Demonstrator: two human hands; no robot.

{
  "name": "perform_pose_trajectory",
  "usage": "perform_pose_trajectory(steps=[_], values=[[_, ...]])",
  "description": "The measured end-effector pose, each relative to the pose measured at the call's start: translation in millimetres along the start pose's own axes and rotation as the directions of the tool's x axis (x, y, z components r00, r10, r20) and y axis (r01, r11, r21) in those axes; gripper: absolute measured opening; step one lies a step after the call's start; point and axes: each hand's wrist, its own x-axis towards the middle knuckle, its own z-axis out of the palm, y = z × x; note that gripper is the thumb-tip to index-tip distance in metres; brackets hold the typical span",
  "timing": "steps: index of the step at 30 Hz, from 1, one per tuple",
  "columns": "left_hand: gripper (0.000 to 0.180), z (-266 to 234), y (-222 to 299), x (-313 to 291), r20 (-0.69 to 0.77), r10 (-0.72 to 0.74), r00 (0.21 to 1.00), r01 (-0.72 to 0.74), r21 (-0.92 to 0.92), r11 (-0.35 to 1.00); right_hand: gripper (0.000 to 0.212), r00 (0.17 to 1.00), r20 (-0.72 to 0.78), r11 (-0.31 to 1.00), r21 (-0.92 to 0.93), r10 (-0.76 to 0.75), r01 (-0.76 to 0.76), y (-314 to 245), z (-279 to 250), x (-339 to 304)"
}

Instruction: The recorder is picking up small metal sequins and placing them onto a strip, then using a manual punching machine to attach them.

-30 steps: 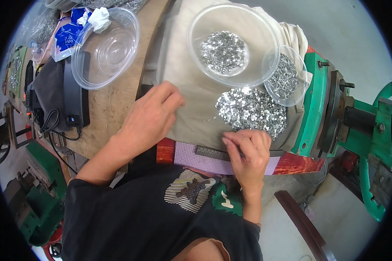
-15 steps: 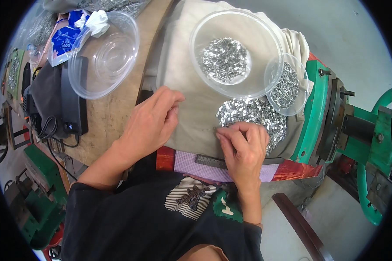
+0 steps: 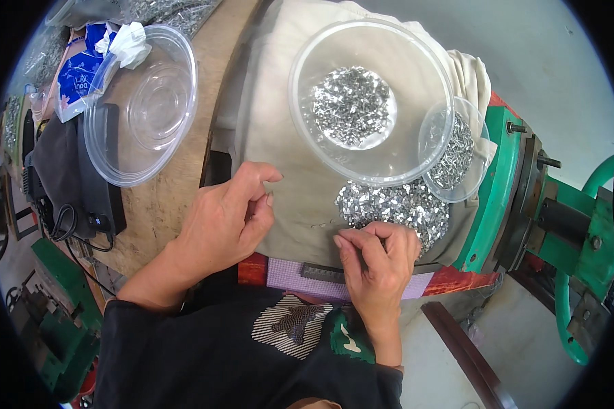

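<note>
My left hand [image 3: 218, 221] hovers over the left part of the grey-beige cloth [image 3: 297, 194], its index finger and thumb apart with nothing visible between them. At the near edge of a loose pile of small shiny metal pieces [image 3: 406, 211], my right hand [image 3: 382, 262] has thumb and index fingertip pressed together; whatever they pinch is too small to make out. A few tiny pieces [image 3: 320, 224] lie on the cloth between the hands. Behind the pile stands a large clear plastic bowl [image 3: 416, 78] with similar pieces inside. A smaller clear tub [image 3: 481, 153] holds thin metal pins, partly behind the bowl.
An upturned-looking clear lid or bowl [image 3: 126, 153] rests on the wooden table [image 3: 160, 204] at left, beside a blue tissue pack [image 3: 78, 82] and a black device [image 3: 102, 198]. A dark ruler-like strip [image 3: 323, 273] lies near me. Green machinery [image 3: 494, 198] borders the right.
The whole view has shifted slightly. My left index finger and thumb have spread apart. My right hand stays pinched beside the pile, and tiny pieces on the cloth show more plainly.
</note>
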Motion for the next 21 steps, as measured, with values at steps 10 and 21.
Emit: perform_pose_trajectory(steps=[10,21], values=[[0.022,2.1,-0.7,3.3,-0.007,0.086,0.996,-0.085,0.07,0.994,0.014,0.996,-0.062,0.993,-0.105,-0.061,0.054,-10.2,18.7,3.0],[0.019,14.6,0.3,-1.8,0.102,0.209,0.973,-0.22,0.122,0.968,0.02,0.992,-0.121,0.997,0.063,-0.03,0.038,2.4,4.8,-5.4]])
